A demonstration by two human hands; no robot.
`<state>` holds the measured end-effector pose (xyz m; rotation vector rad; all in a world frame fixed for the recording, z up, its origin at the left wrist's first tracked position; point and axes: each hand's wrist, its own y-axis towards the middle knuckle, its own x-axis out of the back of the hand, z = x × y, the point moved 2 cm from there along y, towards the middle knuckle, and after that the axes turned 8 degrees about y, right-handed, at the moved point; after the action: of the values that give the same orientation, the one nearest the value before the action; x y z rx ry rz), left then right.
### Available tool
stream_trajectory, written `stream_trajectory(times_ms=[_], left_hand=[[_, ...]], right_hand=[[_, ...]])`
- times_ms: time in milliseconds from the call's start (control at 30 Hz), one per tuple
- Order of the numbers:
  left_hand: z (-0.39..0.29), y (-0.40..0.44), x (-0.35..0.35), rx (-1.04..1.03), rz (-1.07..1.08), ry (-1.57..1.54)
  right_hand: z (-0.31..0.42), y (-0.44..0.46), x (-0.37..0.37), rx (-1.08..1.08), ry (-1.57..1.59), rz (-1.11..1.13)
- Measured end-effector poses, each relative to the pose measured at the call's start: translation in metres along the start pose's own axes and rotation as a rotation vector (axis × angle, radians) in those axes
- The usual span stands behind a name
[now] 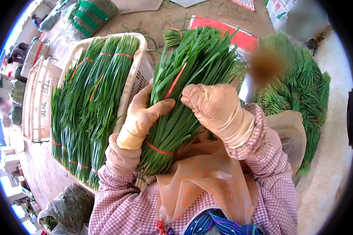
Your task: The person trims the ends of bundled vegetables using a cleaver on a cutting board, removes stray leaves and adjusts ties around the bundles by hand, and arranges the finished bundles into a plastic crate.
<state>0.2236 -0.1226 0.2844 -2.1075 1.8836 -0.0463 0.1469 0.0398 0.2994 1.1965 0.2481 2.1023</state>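
Writing [43, 109] in Chinese marks the leftmost crate [32, 100]; left hand [142, 112] grips banded flat leaves [174, 126], right hand [212, 106] fisted over them.

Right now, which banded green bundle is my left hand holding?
The bundle between the white crate and your right hand; neither hand touches the other bundles.

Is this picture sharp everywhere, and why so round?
Head view: the beige-gloved left hand, beige-gloved right hand and red-banded green leafy bundle look fairly sharp; a hazy brown blotch blurs part of the upper right; the left edge glares white; black corners suggest a very wide lens.
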Motion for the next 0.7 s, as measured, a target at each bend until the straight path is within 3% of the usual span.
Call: stream_trajectory(times_ms=[33, 100, 167, 233, 300, 400, 500, 567, 700], left_hand=[[0.001, 0.0, 0.0, -0.012, -0.037, 0.037], [0.001, -0.001, 0.0, -0.019, -0.069, 0.077], [-0.002, -0.002, -0.001, -0.033, -0.082, 0.053], [0.006, 0.0, 0.006, 0.02, -0.068, 0.015], [0.007, 0.003, 0.009, -0.122, -0.121, 0.037], [0.011, 0.008, 0.016, -0.151, -0.148, 0.087], [0.0, 0.01, 0.012, -0.135, -0.143, 0.128], [-0.003, 0.01, 0.011, -0.079, -0.123, 0.163], [0.002, 0.019, 0.012, -0.157, -0.143, 0.229]], right_hand=[[0.0, -0.002, -0.005, 0.021, -0.155, -0.035], [-0.007, -0.001, -0.008, 0.026, -0.013, -0.173], [-0.028, -0.003, 0.005, -0.299, 0.157, -0.544], [-0.046, -0.016, 0.05, -0.561, 0.804, -0.761], [-0.085, -0.034, 0.08, -0.528, 0.636, -0.942], [-0.078, -0.051, 0.1, -0.42, 0.447, -0.798], [-0.042, -0.052, 0.084, -0.4, 0.461, -0.69], [-0.024, -0.044, 0.069, -0.369, 0.476, -0.453], [-0.029, -0.028, 0.04, -0.191, 0.294, -0.235]])
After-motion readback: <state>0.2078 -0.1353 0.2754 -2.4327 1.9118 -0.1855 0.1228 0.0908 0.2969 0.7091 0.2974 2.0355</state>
